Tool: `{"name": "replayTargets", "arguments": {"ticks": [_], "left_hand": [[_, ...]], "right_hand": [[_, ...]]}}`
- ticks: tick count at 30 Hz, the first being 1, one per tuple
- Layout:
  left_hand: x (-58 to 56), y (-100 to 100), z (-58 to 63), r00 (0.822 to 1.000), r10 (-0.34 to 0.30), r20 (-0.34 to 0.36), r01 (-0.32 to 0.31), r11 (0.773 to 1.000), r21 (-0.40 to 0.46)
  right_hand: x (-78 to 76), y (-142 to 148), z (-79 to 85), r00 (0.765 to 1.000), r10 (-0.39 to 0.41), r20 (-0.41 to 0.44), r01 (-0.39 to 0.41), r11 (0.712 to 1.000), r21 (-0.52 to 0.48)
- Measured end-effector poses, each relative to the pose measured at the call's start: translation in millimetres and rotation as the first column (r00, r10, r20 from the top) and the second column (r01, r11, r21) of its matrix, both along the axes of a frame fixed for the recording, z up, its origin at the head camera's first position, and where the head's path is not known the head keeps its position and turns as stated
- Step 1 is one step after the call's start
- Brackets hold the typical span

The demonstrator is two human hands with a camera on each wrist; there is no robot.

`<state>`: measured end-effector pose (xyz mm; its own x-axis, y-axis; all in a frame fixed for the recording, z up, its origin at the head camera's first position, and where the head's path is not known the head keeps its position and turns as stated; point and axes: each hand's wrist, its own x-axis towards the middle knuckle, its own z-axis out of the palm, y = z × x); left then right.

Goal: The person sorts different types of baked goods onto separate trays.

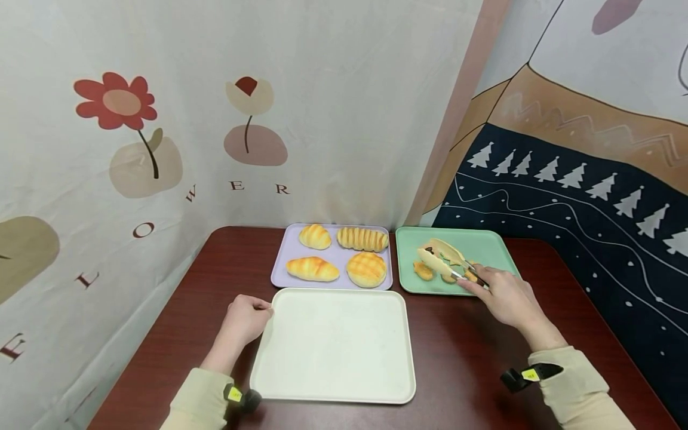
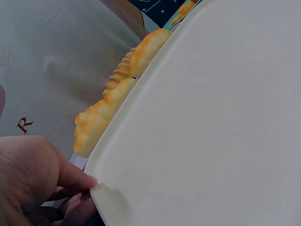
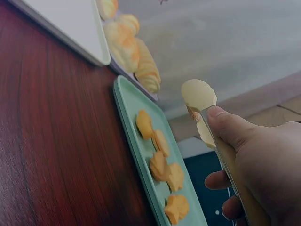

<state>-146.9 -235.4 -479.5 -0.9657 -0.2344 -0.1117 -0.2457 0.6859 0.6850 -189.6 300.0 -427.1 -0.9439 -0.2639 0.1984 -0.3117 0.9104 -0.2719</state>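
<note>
My left hand (image 1: 244, 319) pinches the back left corner of a cream tray (image 1: 333, 346), thumb over the rim and fingers beneath. That tray is bare. In my right hand (image 1: 510, 298) is a pair of cream-tipped tongs with metal handles (image 1: 434, 261), pointing left over a green tray (image 1: 491, 248). Between the tong tips, a small brown piece (image 3: 194, 114) shows in the right wrist view, mostly hidden by the near tip. Several small golden cookies (image 3: 160, 165) lie on the green tray, below the tongs.
Behind the cream tray, a lilac tray (image 1: 290, 245) carries a round bun (image 1: 366, 269), a striped loaf (image 1: 362, 239) and two other breads (image 1: 313, 269). All three trays sit close together on a dark red wooden table (image 1: 457, 358). Printed cloth (image 1: 344, 119) hangs behind.
</note>
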Motion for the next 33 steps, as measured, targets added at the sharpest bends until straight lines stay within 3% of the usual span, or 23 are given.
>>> {"name": "replayTargets", "arguments": {"ticks": [14, 33], "left_hand": [[-1.0, 0, 2.1, 1.0, 0.002, 0.002, -0.002, 1.0, -0.003], [0.0, 1, 2.4, 1.0, 0.005, 0.014, -0.005, 1.0, 0.007]], "right_hand": [[-9.5, 28, -4.4, 0.995, -0.08, 0.067, 0.082, 0.996, -0.025], [-25.8, 67, -18.6, 0.963, -0.18, 0.203, 0.179, 0.984, 0.021]]}}
